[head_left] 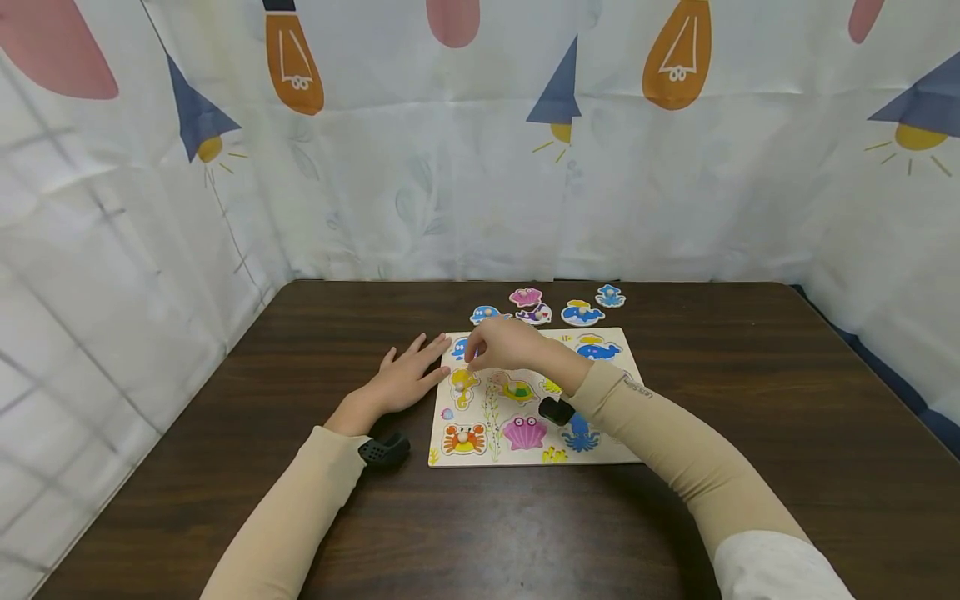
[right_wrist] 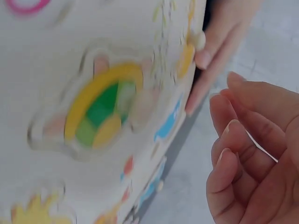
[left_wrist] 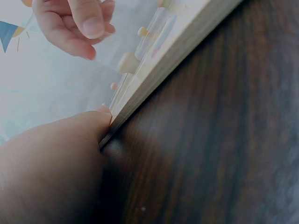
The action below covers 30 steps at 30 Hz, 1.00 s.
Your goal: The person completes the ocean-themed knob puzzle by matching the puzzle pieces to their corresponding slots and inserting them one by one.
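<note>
A wooden sea-animal puzzle board (head_left: 517,461) lies on the table. My left hand (head_left: 401,379) rests flat at its left edge with straight, spread fingers, and in the left wrist view the thumb (left_wrist: 100,120) touches the board's rim. Over the upper left part of the board hovers my right hand (head_left: 506,343), its fingers loosely bent; the right wrist view shows nothing between them. Below it sit a yellow seahorse piece (head_left: 462,379), a green-and-yellow turtle piece (right_wrist: 100,116) and a red crab piece (head_left: 464,439), all with knobs. The right hand partly covers a blue picture (head_left: 459,349).
Behind the board lie several loose pieces: a blue one (head_left: 486,314), a pink one (head_left: 525,296), a purple one (head_left: 536,314), a whale (head_left: 582,314) and a blue octopus (head_left: 610,296). A printed curtain (head_left: 480,192) hangs past the brown table's (head_left: 375,308) far edge.
</note>
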Motion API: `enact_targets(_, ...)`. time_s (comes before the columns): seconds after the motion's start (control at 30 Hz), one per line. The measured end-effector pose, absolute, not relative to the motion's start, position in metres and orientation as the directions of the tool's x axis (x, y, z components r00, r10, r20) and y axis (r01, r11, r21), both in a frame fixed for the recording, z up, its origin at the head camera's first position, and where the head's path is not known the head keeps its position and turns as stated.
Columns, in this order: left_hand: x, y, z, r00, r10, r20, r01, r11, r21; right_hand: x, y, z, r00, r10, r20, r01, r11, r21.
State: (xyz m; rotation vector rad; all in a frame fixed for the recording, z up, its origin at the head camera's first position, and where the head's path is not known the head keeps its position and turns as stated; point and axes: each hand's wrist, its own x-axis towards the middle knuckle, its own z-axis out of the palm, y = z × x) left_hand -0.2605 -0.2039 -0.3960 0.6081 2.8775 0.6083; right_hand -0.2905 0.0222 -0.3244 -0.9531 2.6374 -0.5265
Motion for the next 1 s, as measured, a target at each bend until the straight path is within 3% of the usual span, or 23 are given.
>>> enact_targets(0.5, -0.26, -0.206, -0.398, -0.906, 0.421, -0.05, 0.364, 0.833, 0.417, -0.329, 0.094, -0.305, -0.864, -0.502, 0.042, -0.434, 0.699, -0.569)
enact_targets(0.7, -0.261, -0.208, -0.398, -0.907, 0.418, -0.054, 0.362, 0.837, 0.41, -0.347, 0.126, -0.309, -0.915, -0.402, 0.026, -0.308, 0.657, -0.688)
enact_targets(1.0, -0.261, -0.207, -0.397, -0.905, 0.422, -0.055, 0.363, 0.833, 0.417, -0.368, 0.166, -0.324, -0.964, -0.263, -0.028, -0.157, 0.654, -0.741)
